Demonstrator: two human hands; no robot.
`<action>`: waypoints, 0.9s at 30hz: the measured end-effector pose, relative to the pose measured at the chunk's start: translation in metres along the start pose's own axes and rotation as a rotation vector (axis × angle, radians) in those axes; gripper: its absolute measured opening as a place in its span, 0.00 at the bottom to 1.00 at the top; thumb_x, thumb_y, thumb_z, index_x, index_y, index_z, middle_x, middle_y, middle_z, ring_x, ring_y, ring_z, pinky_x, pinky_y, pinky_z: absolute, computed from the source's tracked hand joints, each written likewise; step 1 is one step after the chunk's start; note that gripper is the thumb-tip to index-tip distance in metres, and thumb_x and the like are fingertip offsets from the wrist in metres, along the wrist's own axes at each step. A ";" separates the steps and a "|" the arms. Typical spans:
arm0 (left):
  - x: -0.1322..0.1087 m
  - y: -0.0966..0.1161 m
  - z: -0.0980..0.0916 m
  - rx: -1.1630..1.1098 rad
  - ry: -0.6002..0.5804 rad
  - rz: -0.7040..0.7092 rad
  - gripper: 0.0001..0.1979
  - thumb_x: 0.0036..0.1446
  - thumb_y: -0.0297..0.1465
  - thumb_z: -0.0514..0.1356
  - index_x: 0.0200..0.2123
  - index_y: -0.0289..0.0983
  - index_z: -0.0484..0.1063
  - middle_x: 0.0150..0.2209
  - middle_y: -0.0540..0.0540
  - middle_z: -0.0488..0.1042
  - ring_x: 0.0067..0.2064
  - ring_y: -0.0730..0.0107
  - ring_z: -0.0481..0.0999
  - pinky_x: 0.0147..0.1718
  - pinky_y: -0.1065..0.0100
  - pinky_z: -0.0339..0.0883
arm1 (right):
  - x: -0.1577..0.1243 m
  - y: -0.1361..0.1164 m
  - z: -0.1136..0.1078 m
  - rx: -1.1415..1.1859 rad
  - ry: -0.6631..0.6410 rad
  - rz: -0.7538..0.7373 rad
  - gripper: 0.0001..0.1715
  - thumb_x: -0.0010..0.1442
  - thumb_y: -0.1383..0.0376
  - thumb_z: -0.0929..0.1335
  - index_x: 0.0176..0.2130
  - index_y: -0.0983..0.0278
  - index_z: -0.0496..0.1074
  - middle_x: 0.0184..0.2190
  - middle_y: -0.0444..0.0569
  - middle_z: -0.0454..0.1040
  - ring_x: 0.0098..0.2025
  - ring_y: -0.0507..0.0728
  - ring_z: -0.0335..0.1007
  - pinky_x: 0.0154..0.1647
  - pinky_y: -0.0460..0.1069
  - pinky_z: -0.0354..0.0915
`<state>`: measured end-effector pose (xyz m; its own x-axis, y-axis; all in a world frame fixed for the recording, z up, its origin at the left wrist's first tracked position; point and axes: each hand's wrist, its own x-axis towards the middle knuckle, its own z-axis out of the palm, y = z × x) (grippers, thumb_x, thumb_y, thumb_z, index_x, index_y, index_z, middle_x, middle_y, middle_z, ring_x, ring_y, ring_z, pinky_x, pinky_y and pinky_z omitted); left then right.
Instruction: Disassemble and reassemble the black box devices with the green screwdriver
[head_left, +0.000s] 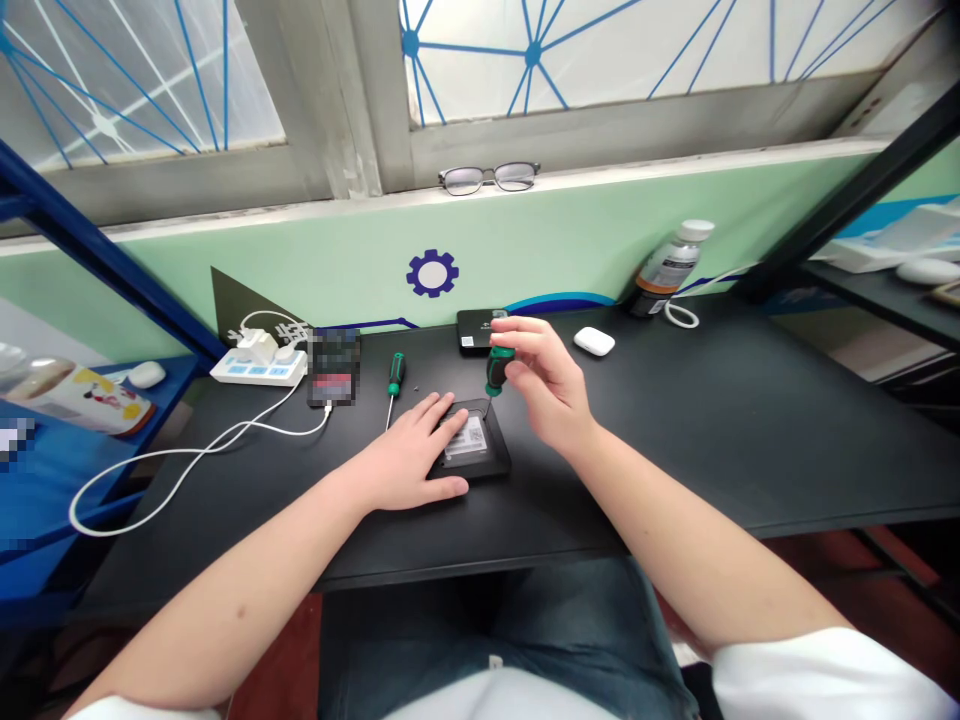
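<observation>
A flat black square-cornered device [491,462] with a white printed label lies on the black desk. My left hand [409,455] rests flat over its left side, fingers spread and pressing on the top. My right hand [551,385] grips a green-and-black screwdriver [496,372] by its handle, which stands nearly upright. Its thin shaft points down at the device's upper right corner; I cannot make out whether a screw is under the tip. A second green-handled screwdriver [397,375] lies to the left, its shaft running toward my left hand.
Behind my right hand lies a black box [474,332]. A white earbud case [594,341] sits to its right, with a bottle [667,270] farther back. On the left are a phone [334,370] on a white cable and a power strip [259,366]. Glasses [489,179] rest on the sill.
</observation>
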<state>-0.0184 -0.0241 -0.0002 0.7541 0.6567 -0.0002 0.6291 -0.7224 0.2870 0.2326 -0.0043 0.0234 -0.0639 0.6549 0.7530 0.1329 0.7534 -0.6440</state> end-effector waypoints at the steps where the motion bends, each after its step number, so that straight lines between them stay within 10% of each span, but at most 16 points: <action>1: 0.000 -0.001 0.001 -0.011 -0.013 0.003 0.47 0.66 0.55 0.63 0.78 0.37 0.55 0.80 0.29 0.47 0.80 0.33 0.49 0.73 0.36 0.55 | 0.001 0.000 0.000 -0.032 0.020 -0.027 0.14 0.75 0.61 0.66 0.54 0.50 0.80 0.56 0.52 0.76 0.57 0.62 0.76 0.53 0.62 0.76; 6: 0.000 -0.002 0.000 -0.021 -0.028 0.001 0.47 0.66 0.55 0.64 0.78 0.38 0.54 0.80 0.30 0.45 0.80 0.35 0.49 0.74 0.38 0.54 | 0.002 -0.001 -0.001 -0.090 0.055 -0.061 0.16 0.76 0.62 0.64 0.52 0.50 0.82 0.44 0.50 0.74 0.44 0.58 0.75 0.47 0.60 0.76; 27: -0.001 -0.005 0.004 -0.013 0.004 0.002 0.48 0.64 0.54 0.66 0.78 0.40 0.54 0.80 0.31 0.46 0.79 0.35 0.51 0.74 0.38 0.55 | 0.002 0.004 0.002 -0.054 0.163 -0.017 0.14 0.67 0.59 0.75 0.51 0.51 0.75 0.48 0.49 0.70 0.42 0.56 0.71 0.40 0.55 0.73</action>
<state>-0.0215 -0.0224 -0.0050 0.7545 0.6563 0.0040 0.6253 -0.7207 0.2995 0.2307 0.0004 0.0223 0.0938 0.6207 0.7784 0.1868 0.7570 -0.6261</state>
